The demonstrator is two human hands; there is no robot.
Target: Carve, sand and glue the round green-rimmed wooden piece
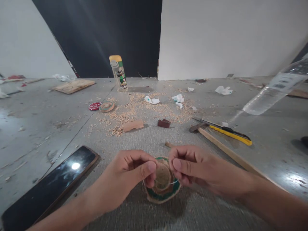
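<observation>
Both my hands hold a round wooden disc [163, 187] with a green painted ring, just above the grey floor. My left hand [127, 179] pinches its left edge between thumb and fingers. From the right, my right hand [192, 168] pinches the upper edge, fingers curled. A thin clear ring or wire seems to lie across the disc's face; I cannot make it out well.
A black phone [53, 183] lies at the left. Ahead are wood shavings [134, 110], a wood block [132, 125], a dark block [164, 123], a hammer [223, 147], a yellow knife [231, 134], a green bottle [118, 72], a clear bottle [274, 93], round lids [101, 106].
</observation>
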